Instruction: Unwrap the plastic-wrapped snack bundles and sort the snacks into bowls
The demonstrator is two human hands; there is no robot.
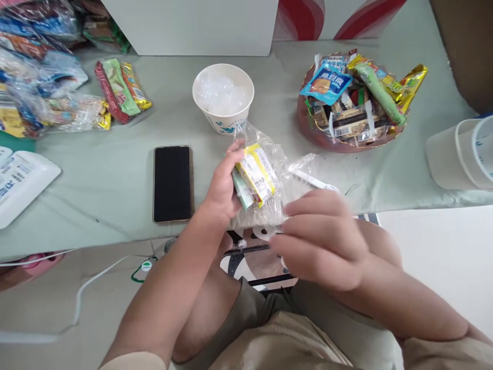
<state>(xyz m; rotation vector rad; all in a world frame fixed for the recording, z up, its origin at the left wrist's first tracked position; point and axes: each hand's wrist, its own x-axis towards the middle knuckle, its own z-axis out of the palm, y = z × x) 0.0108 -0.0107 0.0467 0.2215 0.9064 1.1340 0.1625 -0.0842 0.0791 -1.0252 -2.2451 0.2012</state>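
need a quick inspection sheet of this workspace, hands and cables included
Surface: pale green cloth, slightly creased.
Job's things: yellow-and-white packet and clear plastic bag at the left hand; whether the packet is inside is unclear.
Clutter: phone, paper bowl holding clear plastic, heaped snack bowl, loose snack packets, white containers.
Hands: left hand grips the packet; right hand is blurred, grip unclear.
Cables: white cord below the cloth, at left.
Surroundings: white box behind, pale floor below.
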